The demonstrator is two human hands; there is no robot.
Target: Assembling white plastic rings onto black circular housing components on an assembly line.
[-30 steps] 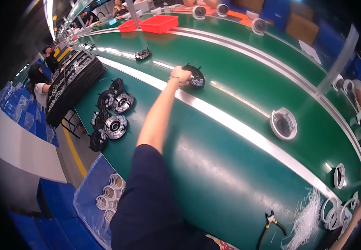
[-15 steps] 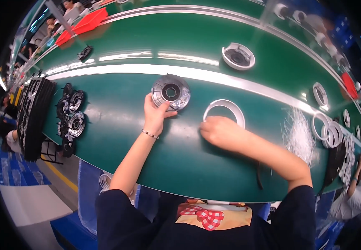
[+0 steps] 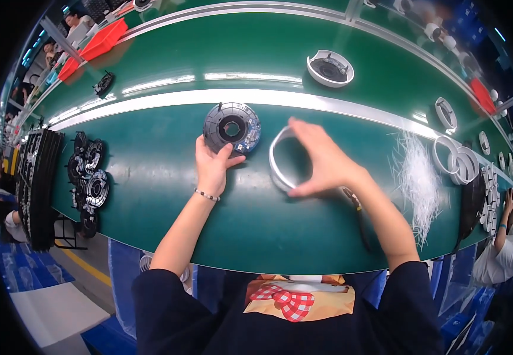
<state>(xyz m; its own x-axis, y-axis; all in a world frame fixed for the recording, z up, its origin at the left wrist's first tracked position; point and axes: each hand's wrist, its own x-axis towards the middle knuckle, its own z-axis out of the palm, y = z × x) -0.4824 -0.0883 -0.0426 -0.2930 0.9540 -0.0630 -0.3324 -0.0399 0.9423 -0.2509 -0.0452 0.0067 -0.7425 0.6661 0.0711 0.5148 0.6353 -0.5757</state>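
A round dark plastic housing (image 3: pixel 216 123) with a hollow hub and a circuit board along its right side is in my left hand (image 3: pixel 211 168). The left thumb presses on its near rim, with the fingers under it. To the right of it, my right hand (image 3: pixel 330 160) spans a white ring (image 3: pixel 273 163), thumb on the near edge and fingers at the far edge. The ring stands tilted, apart from the housing. My palm hides part of the ring's right side.
Several dark round assemblies (image 3: pixel 96 188) lie at the left, beside a stack of black trays (image 3: pixel 34 183). White strips (image 3: pixel 415 183) and white rings (image 3: pixel 446 152) lie at right. Behind the metal rail, a white-rimmed part (image 3: pixel 331 70) sits on the green conveyor. A thin dark tool (image 3: pixel 364 231) lies under my right forearm.
My right hand has opened wide around the ring and tilted it up, moving it left toward the housing. The left hand keeps its hold on the housing. The whole view has shifted slightly.
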